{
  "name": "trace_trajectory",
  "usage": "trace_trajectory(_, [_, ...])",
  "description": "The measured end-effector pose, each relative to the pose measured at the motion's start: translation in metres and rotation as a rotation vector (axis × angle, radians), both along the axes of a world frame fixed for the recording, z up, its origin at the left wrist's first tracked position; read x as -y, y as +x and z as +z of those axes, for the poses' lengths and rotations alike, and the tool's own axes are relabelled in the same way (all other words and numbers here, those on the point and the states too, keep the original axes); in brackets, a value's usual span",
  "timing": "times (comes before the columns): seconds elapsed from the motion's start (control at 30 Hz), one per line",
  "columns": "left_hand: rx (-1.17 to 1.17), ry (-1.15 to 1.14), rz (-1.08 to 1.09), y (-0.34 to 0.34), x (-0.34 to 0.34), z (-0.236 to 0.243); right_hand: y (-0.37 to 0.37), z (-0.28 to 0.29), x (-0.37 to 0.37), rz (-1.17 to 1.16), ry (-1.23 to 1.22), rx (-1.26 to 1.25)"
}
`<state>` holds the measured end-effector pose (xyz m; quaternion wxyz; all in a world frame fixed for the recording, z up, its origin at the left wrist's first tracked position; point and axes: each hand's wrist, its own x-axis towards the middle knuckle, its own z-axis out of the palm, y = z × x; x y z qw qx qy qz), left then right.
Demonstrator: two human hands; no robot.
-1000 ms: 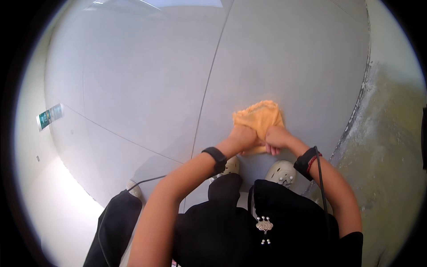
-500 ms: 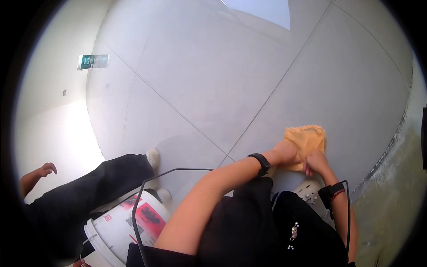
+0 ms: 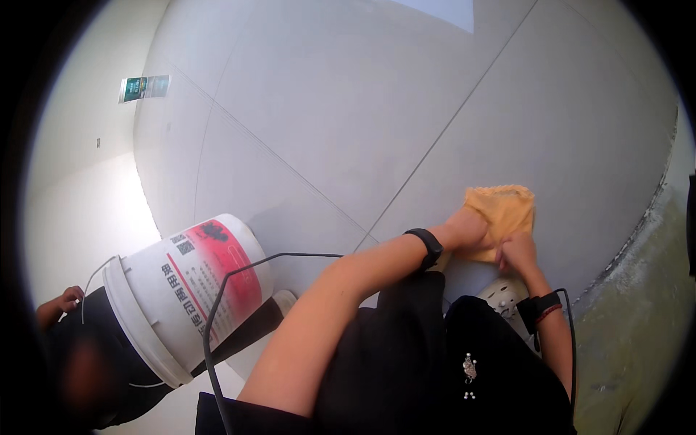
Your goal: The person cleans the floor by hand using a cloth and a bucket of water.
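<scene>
An orange-yellow cloth point(image 3: 502, 206) hangs bunched over the grey tiled floor point(image 3: 391, 101), at the right of the view. My left hand point(image 3: 467, 228) is closed on the cloth, its fingers partly hidden in the folds. Just to its right, my right hand point(image 3: 516, 252) has its fingers curled into the lower part of the same cloth. A black band with a cable is on each wrist. Below the cloth a light perforated shoe point(image 3: 502, 293) shows beside my dark clothing.
A co-worker in dark clothes is at the left, one hand point(image 3: 70, 299) near the wire handle of a large white bucket point(image 3: 203, 268) with red print. A small green packet point(image 3: 143, 87) is farther back. A stained wall point(image 3: 631, 312) runs along the right.
The view has swung left, so the cloth appears farther right. The white bucket has come into view and moved up over the floor. My hands still grip the cloth.
</scene>
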<state>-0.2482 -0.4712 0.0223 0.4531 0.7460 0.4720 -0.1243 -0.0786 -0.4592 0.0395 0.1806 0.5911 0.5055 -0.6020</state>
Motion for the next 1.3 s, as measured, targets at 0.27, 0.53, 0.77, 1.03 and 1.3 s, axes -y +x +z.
trace_trajectory(0.27, [-0.033, -0.029, 0.027, 0.001, -0.001, 0.007, 0.001, 0.002, -0.001, 0.044, 0.063, 0.010])
trace_trajectory(0.53, [-0.077, -0.090, 0.044, -0.003, -0.003, 0.019, -0.004, 0.010, 0.001, 0.027, 0.097, -0.017])
trace_trajectory(0.77, [-0.023, -0.057, 0.042, -0.006, -0.002, 0.016, -0.009, 0.013, -0.001, 0.038, 0.076, 0.007])
trace_trajectory(1.03, [-0.153, -0.052, 0.068, -0.003, -0.001, 0.027, -0.011, 0.023, -0.002, -0.009, 0.068, -0.056])
trace_trajectory(1.3, [-0.228, 0.006, 0.018, 0.004, 0.005, 0.030, -0.013, 0.017, -0.015, -0.021, -0.095, -0.054])
